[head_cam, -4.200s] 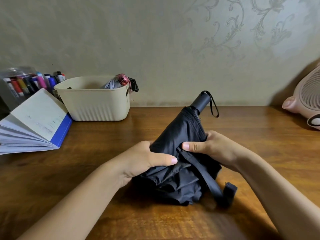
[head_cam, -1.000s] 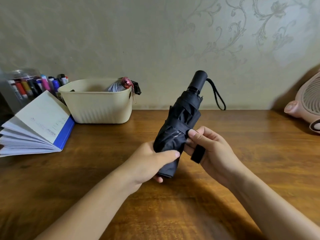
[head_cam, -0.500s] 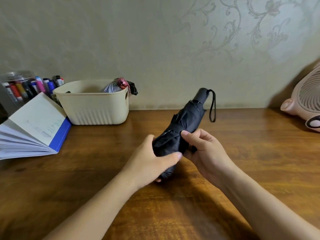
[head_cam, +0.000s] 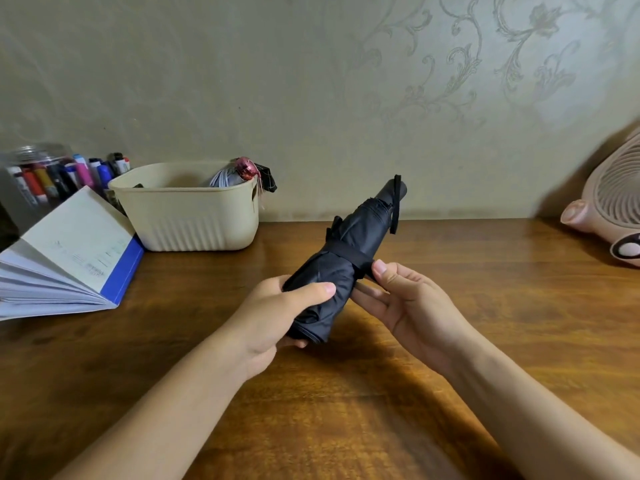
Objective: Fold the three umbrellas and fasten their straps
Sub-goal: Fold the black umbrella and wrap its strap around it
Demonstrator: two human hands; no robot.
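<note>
Black fabric folding umbrella (head_cam: 363,230) held above the brown wooden counter (head_cam: 502,306), black strap (head_cam: 346,253) wrapped around it.
Left hand (head_cam: 273,317) grips the canopy end so the folds cannot loosen; right hand (head_cam: 412,303) pinches the strap end, probably to press it fastened.

I saw a home study corner. Floral wallpaper (head_cam: 485,64) backed the wooden table (head_cam: 519,306), which carried an open notebook (head_cam: 69,258), a jar of markers (head_cam: 41,178) and a pink fan (head_cam: 616,209).
</note>
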